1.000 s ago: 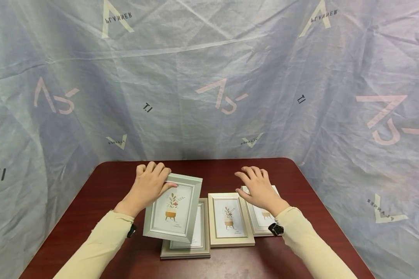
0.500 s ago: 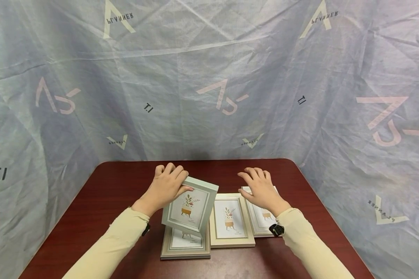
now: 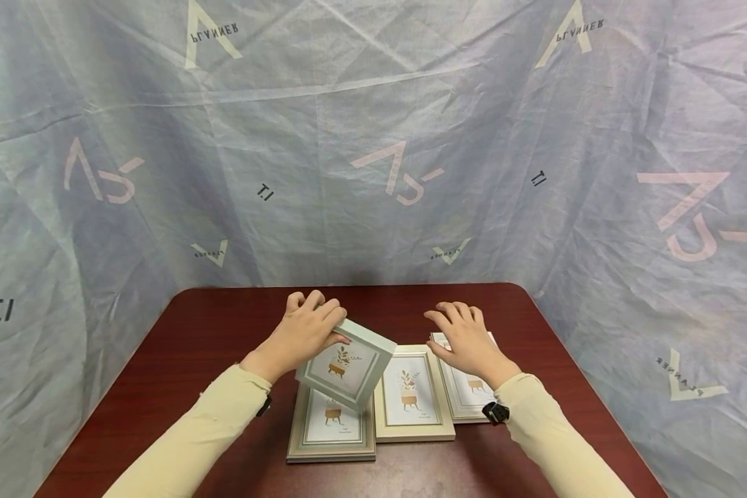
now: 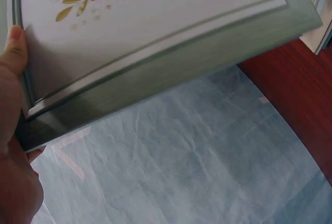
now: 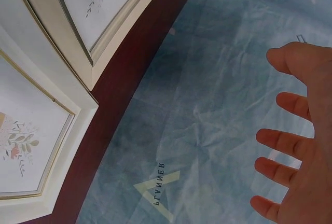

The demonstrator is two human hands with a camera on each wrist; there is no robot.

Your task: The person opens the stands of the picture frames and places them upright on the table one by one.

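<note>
In the head view my left hand grips a sage-green picture frame by its upper left part, thumb over the front and fingers behind. The frame is tilted above a beige-grey picture frame and partly covers it. The left wrist view shows the green frame up close, its plant print facing up. My right hand, fingers spread and slightly bent, hovers over a white picture frame and holds nothing. Spread apart, the fingers of the right hand appear in the right wrist view.
A cream picture frame lies between the beige-grey and white ones, its print face up. All rest on a dark red table with rounded far corners. A grey printed cloth hangs behind and at both sides.
My left hand has carried the green frame to the right, and its lower edge has swung away from me, uncovering more of the beige-grey frame. My right hand has barely moved.
</note>
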